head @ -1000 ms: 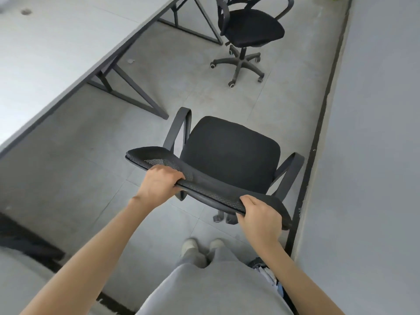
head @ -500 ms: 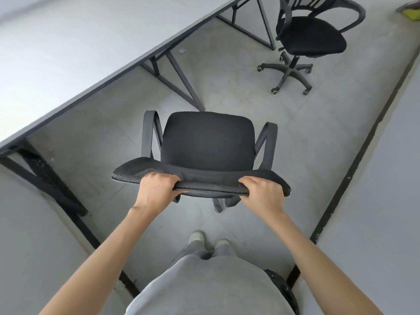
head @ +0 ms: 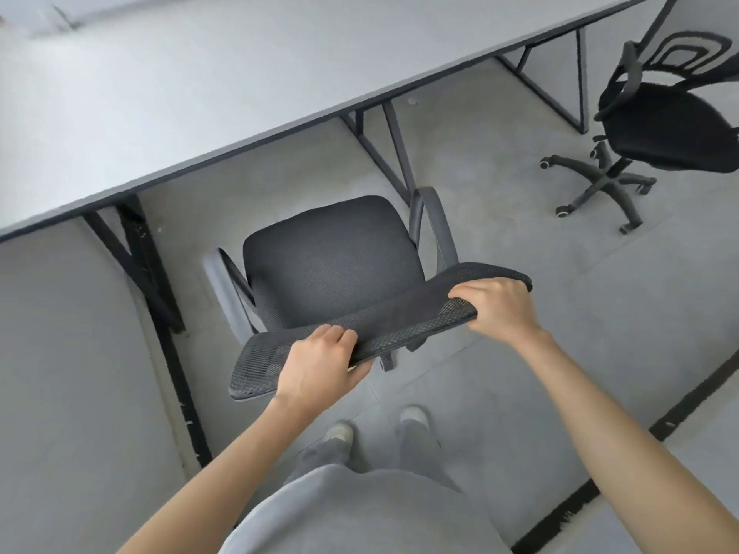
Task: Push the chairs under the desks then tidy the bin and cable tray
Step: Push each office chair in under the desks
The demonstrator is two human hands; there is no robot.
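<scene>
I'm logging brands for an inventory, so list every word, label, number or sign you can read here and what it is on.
None: no readable text shows anywhere in this view.
The chair gripped by the left hand and right hand: plain black mesh, no label visible.
The second chair: only a looping pattern on its backrest, no letters.
The desk: bare grey top; the far corner is too blurred to tell.

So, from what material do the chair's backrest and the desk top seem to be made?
The backrest, gripped by both hands, looks like black woven mesh: small holes show along its edge. The desk top looks like matte pale grey laminate board with a dark edge; its core cannot be told.
</scene>
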